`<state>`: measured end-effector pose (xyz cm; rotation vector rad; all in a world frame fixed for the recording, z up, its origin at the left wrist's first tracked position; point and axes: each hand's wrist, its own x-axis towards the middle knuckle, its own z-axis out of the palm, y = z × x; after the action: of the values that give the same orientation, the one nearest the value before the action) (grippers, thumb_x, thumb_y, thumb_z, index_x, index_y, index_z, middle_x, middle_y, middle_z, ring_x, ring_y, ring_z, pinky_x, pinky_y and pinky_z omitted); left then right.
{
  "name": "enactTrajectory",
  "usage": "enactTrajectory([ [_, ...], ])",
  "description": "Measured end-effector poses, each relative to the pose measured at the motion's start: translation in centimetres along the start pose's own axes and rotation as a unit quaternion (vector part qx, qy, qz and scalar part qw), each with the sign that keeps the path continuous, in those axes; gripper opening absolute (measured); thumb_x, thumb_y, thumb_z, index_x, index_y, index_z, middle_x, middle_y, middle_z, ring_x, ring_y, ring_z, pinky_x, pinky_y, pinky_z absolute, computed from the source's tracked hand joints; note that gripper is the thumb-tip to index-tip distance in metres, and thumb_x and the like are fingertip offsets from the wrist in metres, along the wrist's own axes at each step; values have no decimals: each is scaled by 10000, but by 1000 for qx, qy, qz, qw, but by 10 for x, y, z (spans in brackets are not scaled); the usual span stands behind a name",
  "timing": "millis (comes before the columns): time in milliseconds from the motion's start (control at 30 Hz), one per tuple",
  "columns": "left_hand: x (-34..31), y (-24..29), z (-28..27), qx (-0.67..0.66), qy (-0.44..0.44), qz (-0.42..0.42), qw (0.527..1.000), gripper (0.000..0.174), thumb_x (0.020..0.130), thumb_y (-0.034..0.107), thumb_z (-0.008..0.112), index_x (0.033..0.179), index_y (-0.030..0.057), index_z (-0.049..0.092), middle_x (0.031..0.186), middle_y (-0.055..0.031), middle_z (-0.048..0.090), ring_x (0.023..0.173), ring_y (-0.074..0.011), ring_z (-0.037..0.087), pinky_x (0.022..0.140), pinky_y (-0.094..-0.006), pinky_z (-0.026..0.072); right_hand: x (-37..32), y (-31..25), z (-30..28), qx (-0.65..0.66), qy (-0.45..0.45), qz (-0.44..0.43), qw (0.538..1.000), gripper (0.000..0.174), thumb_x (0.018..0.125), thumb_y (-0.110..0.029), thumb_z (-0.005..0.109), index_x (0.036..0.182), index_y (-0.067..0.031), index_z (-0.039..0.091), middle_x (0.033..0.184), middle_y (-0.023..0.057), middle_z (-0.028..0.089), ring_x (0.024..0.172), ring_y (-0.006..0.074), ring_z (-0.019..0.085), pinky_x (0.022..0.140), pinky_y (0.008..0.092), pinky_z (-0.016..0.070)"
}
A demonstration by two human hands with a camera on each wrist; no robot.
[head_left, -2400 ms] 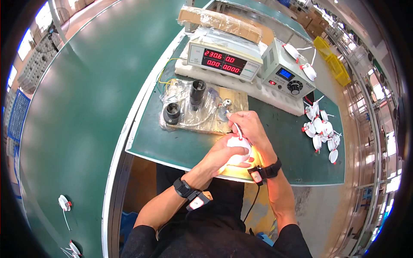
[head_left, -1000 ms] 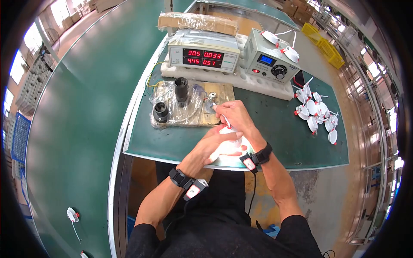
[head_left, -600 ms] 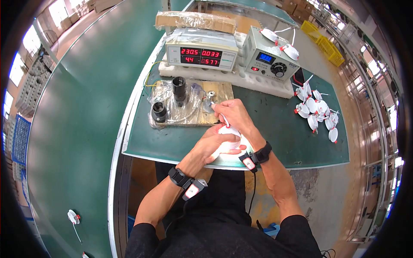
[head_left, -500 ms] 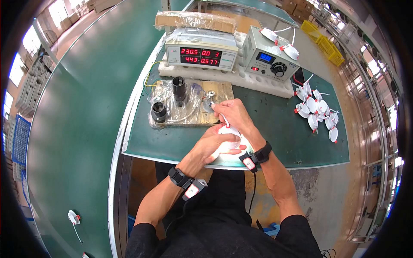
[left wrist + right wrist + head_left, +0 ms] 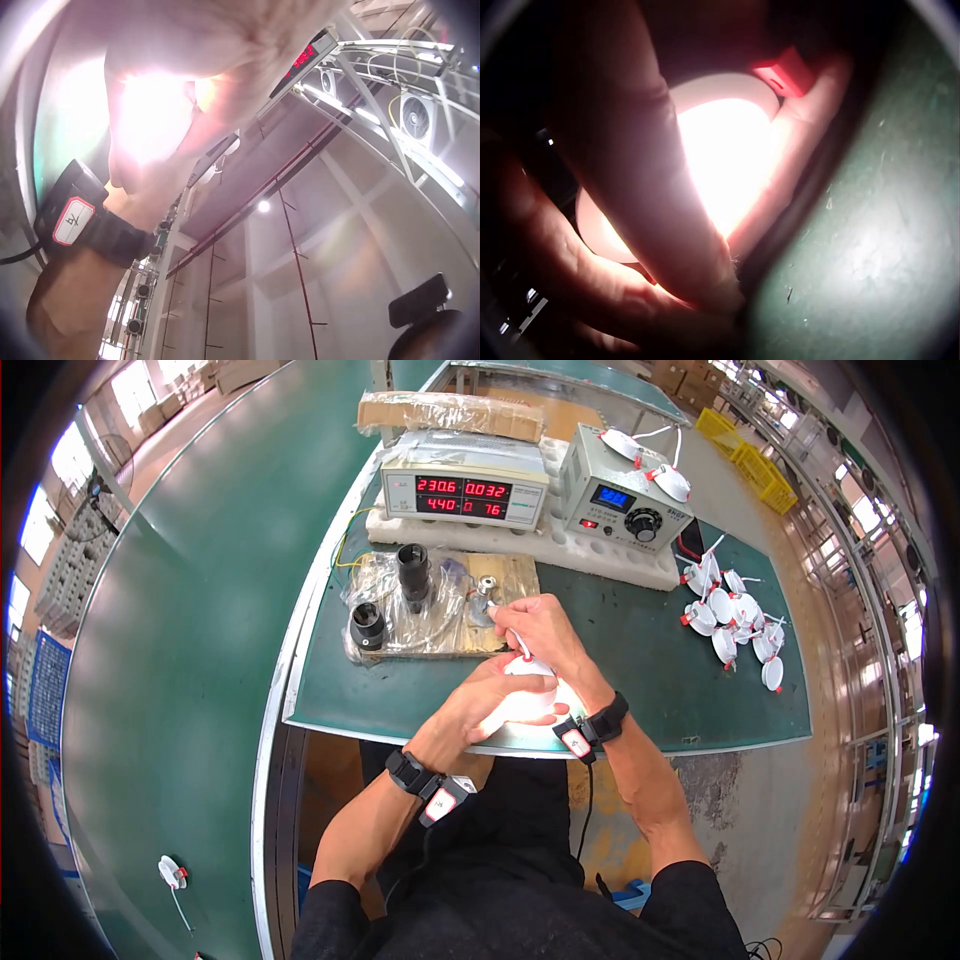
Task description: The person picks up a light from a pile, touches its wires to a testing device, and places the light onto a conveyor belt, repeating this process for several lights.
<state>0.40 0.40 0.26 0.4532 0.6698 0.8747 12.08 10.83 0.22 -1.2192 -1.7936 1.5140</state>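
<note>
The left hand (image 5: 478, 708) has its grip curled round a round, glowing white plastic downlight (image 5: 536, 705) just above the matte green tabletop (image 5: 650, 660); the right hand (image 5: 545, 635) has its grip pinched on the thin white lead (image 5: 518, 644)

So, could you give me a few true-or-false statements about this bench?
1. The lamp in the left hand is lit. True.
2. The meter has a dark display. False: it shows red digits.
3. A pile of white lamps lies on the mat to the person's right. True.
4. The right hand lies flat and empty. False: its fingers pinch the white wire near the wooden board.
</note>
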Motion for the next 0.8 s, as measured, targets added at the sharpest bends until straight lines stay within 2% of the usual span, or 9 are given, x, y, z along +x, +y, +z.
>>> enactTrajectory([
  [100,4,-1,-5,9,-23,0,1000,384,908,38,688,1258,-7,539,1204,-149,655,1049,-313,702,832,-354,603,-1,-2,0,12,-6,10,1000,365,928,-261,658,706,28,677,559,26,584,477,80,490,457,271,392],
  [300,4,-1,-1,2,-16,3,1000,387,907,23,683,1262,-8,532,1204,-156,653,1040,-310,706,779,-307,595,-1,-4,0,12,-9,10,1000,362,924,-256,657,703,30,679,568,30,596,488,82,504,467,277,406],
  [800,1,0,-1,-15,1,0,1000,391,887,-21,663,1251,-24,520,1204,-165,646,1028,-346,711,792,-338,631,-1,-3,1,2,5,8,1000,366,919,-256,655,695,32,681,560,32,596,477,84,502,456,283,406],
])
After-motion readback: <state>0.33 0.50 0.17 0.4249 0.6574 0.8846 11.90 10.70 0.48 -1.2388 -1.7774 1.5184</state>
